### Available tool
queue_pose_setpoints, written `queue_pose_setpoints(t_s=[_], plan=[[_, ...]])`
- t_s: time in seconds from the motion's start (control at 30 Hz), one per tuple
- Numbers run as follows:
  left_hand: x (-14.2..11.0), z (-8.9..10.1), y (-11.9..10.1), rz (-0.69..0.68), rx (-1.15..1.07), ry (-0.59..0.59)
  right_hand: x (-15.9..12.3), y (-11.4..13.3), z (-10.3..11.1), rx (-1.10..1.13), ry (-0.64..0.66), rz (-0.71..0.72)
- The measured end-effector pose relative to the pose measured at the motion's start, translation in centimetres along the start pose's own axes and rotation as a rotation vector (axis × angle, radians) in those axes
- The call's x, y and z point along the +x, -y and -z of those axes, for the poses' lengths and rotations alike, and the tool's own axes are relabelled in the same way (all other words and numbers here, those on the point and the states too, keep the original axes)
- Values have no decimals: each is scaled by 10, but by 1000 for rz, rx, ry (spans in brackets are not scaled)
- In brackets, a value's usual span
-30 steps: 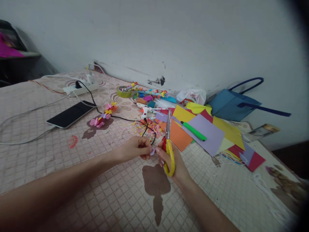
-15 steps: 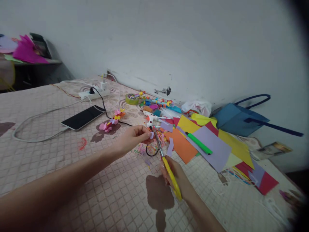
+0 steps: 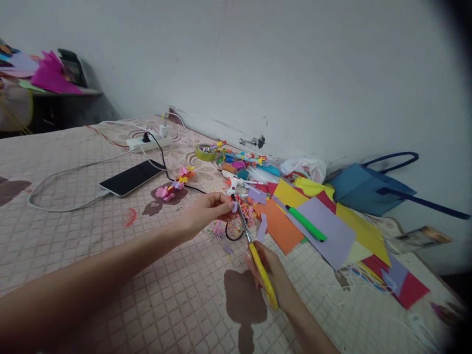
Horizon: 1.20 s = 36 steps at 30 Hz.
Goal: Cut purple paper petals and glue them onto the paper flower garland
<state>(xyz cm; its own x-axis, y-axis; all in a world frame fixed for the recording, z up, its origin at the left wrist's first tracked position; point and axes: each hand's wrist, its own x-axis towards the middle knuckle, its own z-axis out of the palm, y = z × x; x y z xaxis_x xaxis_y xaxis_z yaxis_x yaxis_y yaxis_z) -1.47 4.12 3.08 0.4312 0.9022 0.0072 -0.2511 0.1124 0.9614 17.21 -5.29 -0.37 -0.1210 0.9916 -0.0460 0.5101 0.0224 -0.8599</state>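
Note:
Between the thumb and fingers of my left hand (image 3: 208, 212) is a small piece of purple paper (image 3: 235, 207). My right hand (image 3: 271, 270) grips a pair of scissors (image 3: 262, 273) by its yellow handles. The scissor blades point away from me and reach up beside the purple piece; whether they touch it I cannot tell. Beyond the blade tips lies a white glue gun (image 3: 233, 185). Tiny coloured paper scraps (image 3: 217, 230) are scattered under and behind my hands. A purple paper strip (image 3: 262, 227) lies to the right of the blades.
Coloured paper sheets (image 3: 326, 231) with a green marker (image 3: 307, 223) on top spread to the right, before a blue bag (image 3: 372, 189). At left, a phone (image 3: 132, 179) is cabled near a power strip (image 3: 149, 142). Paper flowers (image 3: 173, 186) and a tape roll (image 3: 205, 152) lie farther back.
The view has shifted slightly, so the scene sits a little farther right. Both hands keep nearly the same pose, with the scissors still beside the purple paper piece.

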Motion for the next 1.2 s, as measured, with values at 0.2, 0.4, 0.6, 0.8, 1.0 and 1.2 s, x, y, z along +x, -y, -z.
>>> queue_pose_setpoints(t_s=[0.2,0.4,0.6,0.8,1.0,1.2], plan=[[-1,-1,-2,0,9,-12,1,-1,-1,-22,-13,-7],[-2,-2,-3,13,5,-20,1,-1,-1,-19,-22,3],[-2,-2,-2,9,-5,-23,1,-1,0,-40,-34,17],[-1,-2,-3,15,5,-22,2,-6,-1,-2,-42,18],[0,-1,-1,22,-17,-15,2,-4,-1,5,-30,-16],[0,-2,3,37,-53,41,3,-4,-1,15,-45,-28]])
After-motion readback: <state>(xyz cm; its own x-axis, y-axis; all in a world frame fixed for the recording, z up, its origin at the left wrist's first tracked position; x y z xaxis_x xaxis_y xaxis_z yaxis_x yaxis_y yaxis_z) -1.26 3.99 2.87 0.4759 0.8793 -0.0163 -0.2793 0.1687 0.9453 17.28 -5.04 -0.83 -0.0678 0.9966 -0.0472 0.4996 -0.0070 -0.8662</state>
